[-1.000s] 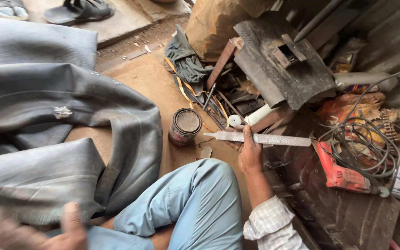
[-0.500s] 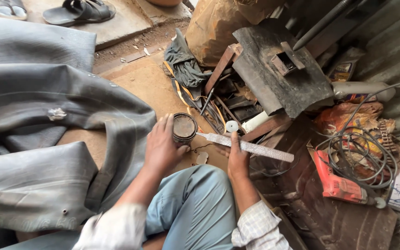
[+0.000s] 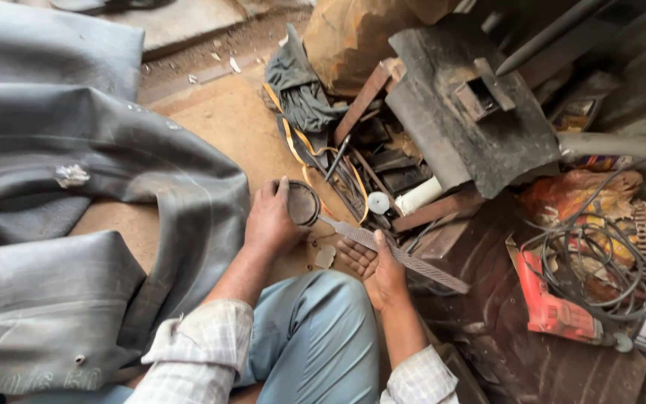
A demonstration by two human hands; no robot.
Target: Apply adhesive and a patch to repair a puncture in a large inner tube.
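Head view shows the right hand (image 3: 377,268) gripping a long flat grey rasp (image 3: 398,254), its axis running from lower right up-left to the small round tin (image 3: 303,203) on the floor, which the left hand (image 3: 271,221) now clasps, having moved closer than before.

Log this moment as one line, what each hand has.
left hand: grips small round tin | right hand: holds flat metal file, tip at tin | grey rubber inner tube at left
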